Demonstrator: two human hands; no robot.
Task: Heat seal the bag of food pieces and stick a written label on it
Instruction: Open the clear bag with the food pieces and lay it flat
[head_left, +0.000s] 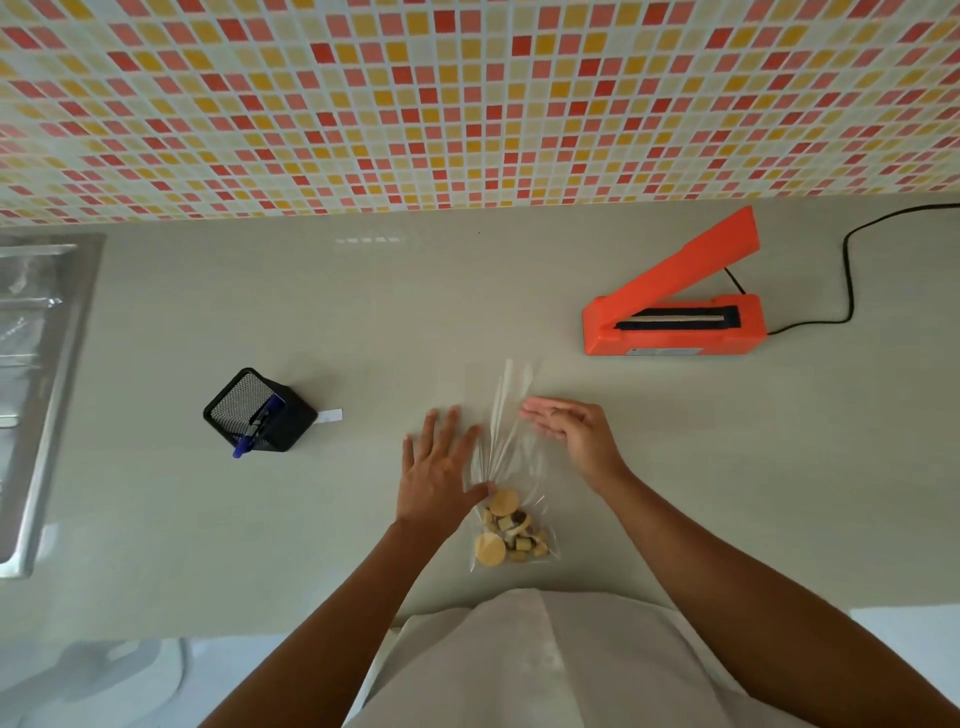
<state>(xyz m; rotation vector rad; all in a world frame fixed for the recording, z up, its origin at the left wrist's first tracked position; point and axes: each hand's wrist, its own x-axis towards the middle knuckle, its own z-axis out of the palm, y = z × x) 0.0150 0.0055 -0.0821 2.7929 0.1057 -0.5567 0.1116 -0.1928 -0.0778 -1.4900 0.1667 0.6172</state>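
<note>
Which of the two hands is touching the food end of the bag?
The left hand: its thumb rests by the food pieces. The right hand hovers open beside the bag's neck.

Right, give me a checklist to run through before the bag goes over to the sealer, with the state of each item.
1. Hinged arm of the orange heat sealer raised, sealing strip exposed: ok.
2. Black power cord attached to sealer: ok; plugged into a socket: cannot tell.
3. Food pieces settled at the near end of the clear plastic bag: ok.
4. Bag neck flat: not ok, creased and gathered.
5. Left hand and right hand gripping bag: not ok, both open.
6. Small white label and blue pen ready: ok.
</note>
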